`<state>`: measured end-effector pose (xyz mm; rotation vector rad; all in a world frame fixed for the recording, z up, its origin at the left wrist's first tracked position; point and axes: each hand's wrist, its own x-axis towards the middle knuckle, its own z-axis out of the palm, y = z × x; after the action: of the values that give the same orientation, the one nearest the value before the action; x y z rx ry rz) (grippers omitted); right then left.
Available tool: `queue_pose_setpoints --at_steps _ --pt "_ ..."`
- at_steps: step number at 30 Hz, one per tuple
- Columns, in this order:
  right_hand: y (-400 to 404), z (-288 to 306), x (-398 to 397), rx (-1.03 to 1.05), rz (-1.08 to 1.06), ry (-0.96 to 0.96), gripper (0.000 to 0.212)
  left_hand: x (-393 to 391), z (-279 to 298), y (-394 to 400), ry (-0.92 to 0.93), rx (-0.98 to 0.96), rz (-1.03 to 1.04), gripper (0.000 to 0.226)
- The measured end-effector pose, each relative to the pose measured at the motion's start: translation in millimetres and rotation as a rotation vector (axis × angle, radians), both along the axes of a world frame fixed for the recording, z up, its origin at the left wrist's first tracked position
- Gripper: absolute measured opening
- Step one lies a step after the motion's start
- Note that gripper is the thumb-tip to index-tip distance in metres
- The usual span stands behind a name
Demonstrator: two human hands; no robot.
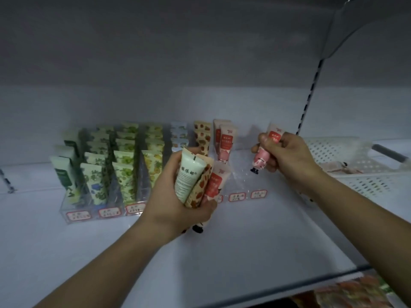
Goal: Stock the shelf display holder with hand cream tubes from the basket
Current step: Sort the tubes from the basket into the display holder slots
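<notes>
Pink tube (265, 152) pinched in your right hand (287, 156), cap down, long axis upright; its holder (239, 174) lane lies at 8 o'clock. Your left hand (178, 196) grips 3 tubes (198, 181).

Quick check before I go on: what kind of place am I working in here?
Most likely a shop aisle. A clear display holder with red-bordered price labels holds rows of hand cream tubes on a white shelf, and a slotted upright carries the shelf above.
</notes>
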<state>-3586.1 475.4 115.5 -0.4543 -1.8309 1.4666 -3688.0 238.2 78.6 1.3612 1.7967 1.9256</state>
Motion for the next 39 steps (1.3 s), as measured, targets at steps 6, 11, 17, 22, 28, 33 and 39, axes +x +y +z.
queue_pose_setpoints --at_steps 6,11,17,22,28,33,39 --pt "-18 4 -19 0.167 0.074 0.017 0.026 -3 -9 2 -0.008 -0.120 -0.058 0.081" --pt "-23 -5 -28 0.265 0.104 0.033 0.010 -1 -11 3 -0.014 -0.140 -0.048 0.078" --pt "-14 -24 -26 0.296 0.078 0.072 0.017 1 -13 5 -0.025 -0.153 -0.042 0.080" --pt "-22 -20 -31 0.466 0.017 -0.024 0.013 3 -11 6 -0.043 -0.139 -0.068 0.080" --pt "-23 2 -38 0.701 -0.028 -0.191 0.011 4 -10 1 -0.088 -0.101 -0.106 0.078" --pt "-26 8 -44 0.725 -0.081 -0.265 0.011 4 -12 1 -0.086 -0.098 -0.095 0.084" --pt "-29 0 -47 0.696 -0.136 -0.341 0.015 4 -14 1 -0.086 -0.102 -0.081 0.085"
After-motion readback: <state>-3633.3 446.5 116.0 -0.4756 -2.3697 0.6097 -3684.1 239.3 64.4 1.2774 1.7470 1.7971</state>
